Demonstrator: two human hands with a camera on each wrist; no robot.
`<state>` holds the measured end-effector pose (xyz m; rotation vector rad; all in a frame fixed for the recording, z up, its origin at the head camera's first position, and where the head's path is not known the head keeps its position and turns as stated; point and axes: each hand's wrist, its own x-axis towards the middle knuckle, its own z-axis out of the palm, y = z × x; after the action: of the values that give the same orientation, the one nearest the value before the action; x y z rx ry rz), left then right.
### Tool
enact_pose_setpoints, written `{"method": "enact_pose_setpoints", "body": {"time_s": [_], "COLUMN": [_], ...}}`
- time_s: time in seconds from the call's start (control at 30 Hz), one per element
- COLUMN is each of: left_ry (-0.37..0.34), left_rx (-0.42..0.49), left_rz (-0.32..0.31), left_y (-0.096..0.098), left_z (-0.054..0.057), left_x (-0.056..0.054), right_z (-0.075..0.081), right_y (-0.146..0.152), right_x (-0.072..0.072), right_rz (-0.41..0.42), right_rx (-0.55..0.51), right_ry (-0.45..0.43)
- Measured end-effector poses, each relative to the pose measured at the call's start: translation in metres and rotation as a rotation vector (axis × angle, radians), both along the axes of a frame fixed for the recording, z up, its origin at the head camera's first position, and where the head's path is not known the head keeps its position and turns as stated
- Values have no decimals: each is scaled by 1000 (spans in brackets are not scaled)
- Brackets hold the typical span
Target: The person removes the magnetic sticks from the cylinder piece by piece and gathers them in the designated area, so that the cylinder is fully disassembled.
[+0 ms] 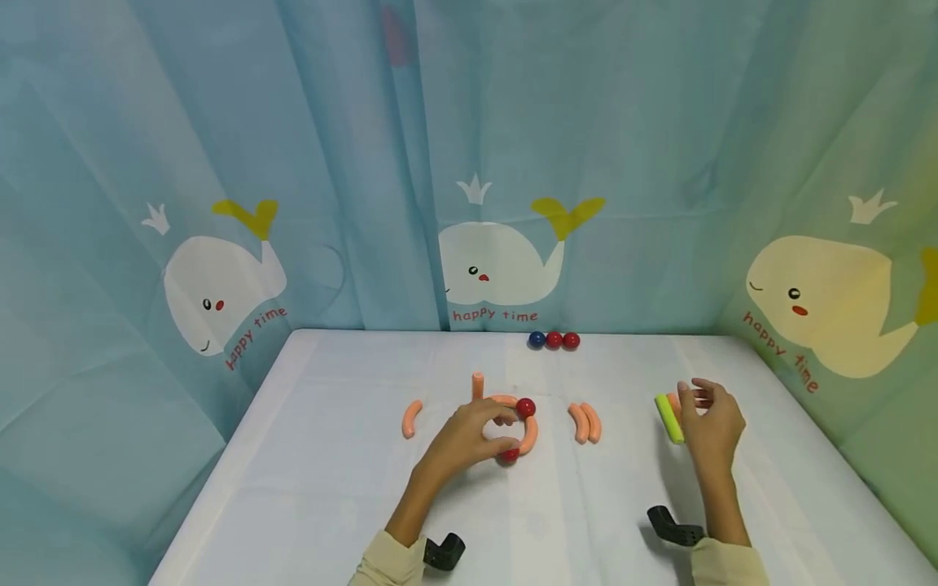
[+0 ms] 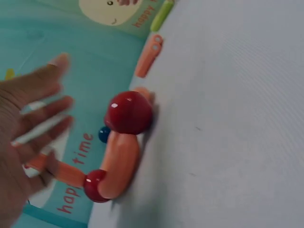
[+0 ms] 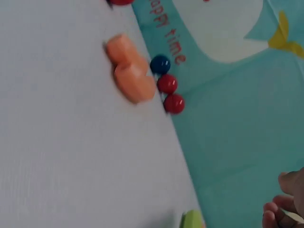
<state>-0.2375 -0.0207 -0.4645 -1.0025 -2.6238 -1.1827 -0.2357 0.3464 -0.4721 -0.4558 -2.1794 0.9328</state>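
My left hand (image 1: 469, 434) hovers with spread fingers over a chain of curved orange pieces (image 1: 530, 435) and red balls. One red ball (image 1: 525, 408) sits at the far corner of the chain; a nearer red ball (image 1: 507, 460) is partly hidden under the thumb. In the left wrist view the fingers show a gap from the large red ball (image 2: 129, 113) and the curved piece (image 2: 121, 164) joined to it. My right hand (image 1: 712, 423), fingers loosely bent, is beside a lime-green stick (image 1: 668, 419) and a partly hidden orange piece (image 1: 675, 404). Nothing shows in its grasp.
Two curved orange pieces (image 1: 584, 423) lie between the hands, and a single one (image 1: 412, 418) lies at left. A straight orange stick (image 1: 478, 385) is behind the left hand. A blue ball (image 1: 536, 340) and two red balls (image 1: 563, 341) line the table's back edge by the curtain (image 1: 645, 268).
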Motion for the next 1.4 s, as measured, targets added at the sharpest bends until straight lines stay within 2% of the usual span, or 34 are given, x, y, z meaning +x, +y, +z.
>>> {"method": "enact_pose_setpoints", "body": {"time_s": [0.07,0.13,0.2,0.27,0.37,0.47,0.63,0.7,0.77,0.9,0.97,1.07,1.2,1.4], "left_ry": [104,187,237,238,172,48,-247,-318,-341,-289,-244,-210,-190,-136], "left_rx": [110,232,333,414,468,468,322,259,224,185,181,185,181,139], "left_rz": [-2,30,104,198,332,429,547,558,543,489,465,455,473,507], "left_y": [0,0,-1,-2,-3,-3,-2,-2,-2,-6,-8,-10,-10,-8], "left_z": [2,5,6,6,2,-6,-24,-30,-35,-38,-39,-39,-38,-42], "left_x": [-1,-1,-2,-3,-5,-9,-14,-15,-16,-18,-18,-19,-20,-22], "right_z": [8,14,18,20,21,21,21,21,20,19,18,15,14,11], "right_y": [-10,-22,-34,-46,-68,-92,-133,-148,-161,-185,-195,-207,-218,-226], "right_x": [-1,-2,-3,-4,-6,-10,-19,-22,-25,-31,-34,-37,-40,-39], "right_rz": [40,92,155,228,343,458,638,706,773,887,916,933,930,889], "right_rx": [24,44,67,93,136,174,181,178,179,166,167,166,132,53], "right_ry": [93,184,249,291,313,301,236,200,164,131,129,139,119,73]}}
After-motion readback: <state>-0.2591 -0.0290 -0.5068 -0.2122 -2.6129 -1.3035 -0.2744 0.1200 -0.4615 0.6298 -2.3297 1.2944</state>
